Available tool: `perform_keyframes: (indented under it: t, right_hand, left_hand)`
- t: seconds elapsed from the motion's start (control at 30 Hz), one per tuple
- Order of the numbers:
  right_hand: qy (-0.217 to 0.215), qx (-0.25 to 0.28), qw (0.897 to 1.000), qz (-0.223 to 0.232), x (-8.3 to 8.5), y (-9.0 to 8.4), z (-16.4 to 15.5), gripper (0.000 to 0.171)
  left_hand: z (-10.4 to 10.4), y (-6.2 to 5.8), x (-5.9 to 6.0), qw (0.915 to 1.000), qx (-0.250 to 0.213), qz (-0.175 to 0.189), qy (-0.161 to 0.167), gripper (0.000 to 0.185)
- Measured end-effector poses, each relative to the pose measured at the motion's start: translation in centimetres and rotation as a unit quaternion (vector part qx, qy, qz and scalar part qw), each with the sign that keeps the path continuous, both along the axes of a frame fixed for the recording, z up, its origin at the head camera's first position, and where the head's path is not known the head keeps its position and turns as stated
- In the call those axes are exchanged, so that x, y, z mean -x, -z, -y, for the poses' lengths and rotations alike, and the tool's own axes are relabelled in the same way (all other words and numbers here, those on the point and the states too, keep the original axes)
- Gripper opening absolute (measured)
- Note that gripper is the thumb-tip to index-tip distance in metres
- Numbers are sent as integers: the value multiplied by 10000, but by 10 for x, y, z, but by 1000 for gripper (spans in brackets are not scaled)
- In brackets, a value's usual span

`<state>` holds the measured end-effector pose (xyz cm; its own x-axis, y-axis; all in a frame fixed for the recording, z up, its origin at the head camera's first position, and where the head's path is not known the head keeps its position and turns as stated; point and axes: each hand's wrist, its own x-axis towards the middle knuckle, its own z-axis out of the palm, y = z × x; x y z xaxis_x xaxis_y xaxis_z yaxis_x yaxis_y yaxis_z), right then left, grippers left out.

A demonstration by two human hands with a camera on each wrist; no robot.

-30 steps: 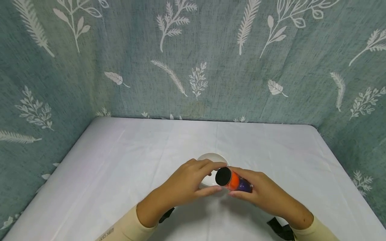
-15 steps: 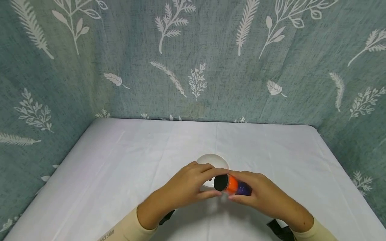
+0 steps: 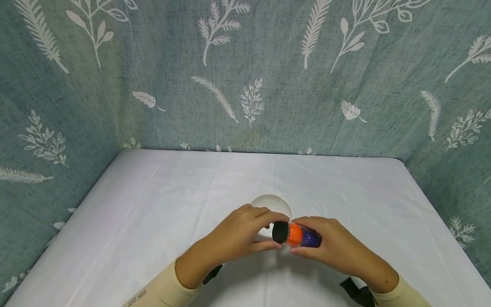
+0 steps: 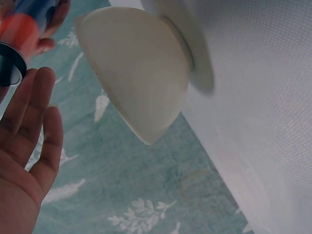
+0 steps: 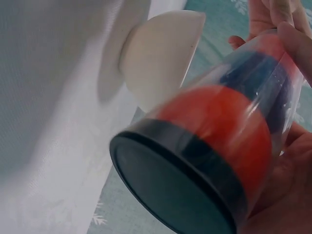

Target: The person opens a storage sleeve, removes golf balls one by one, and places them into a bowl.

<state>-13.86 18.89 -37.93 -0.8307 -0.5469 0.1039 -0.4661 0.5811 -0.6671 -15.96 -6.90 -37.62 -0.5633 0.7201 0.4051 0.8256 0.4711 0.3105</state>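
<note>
A clear plastic tube (image 3: 303,236) lies nearly level above the table, with an orange ball (image 3: 295,235) and a dark blue ball (image 3: 311,238) inside and a black cap (image 3: 280,233) on its left end. My right hand (image 3: 307,237) grips the tube's body, fingers curled round it (image 5: 292,39). The index finger and thumb of my left hand (image 3: 279,231) pinch the cap, while its other fingers (image 4: 29,112) stay straight. A white bowl (image 3: 271,202) stands upright on the table just behind both hands; it also shows as the bowl (image 4: 141,78) in the left wrist view and the bowl (image 5: 156,58) in the right wrist view.
The table (image 3: 153,204) carries a white cloth. Teal curtains with white leaf prints (image 3: 245,85) close it in at the back and on both sides. Cream sleeves cover both forearms, and black wrist straps (image 3: 354,288) show at the bottom edge.
Both hands and the tube have sunk slightly toward the table and the cap end has shifted a little left. The bowl has not moved.
</note>
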Motion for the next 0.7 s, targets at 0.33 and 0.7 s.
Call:
perform_keyframes:
  t: [0.33,0.7]
  right_hand:
    - [31,206,9995,-229,-1,0,0,47]
    - [-74,224,9996,-132,-1,-1,0,48]
  left_hand:
    - [1,1,0,9998,-143,-144,22,55]
    - [1,4,1,9997,-118,28,226,55]
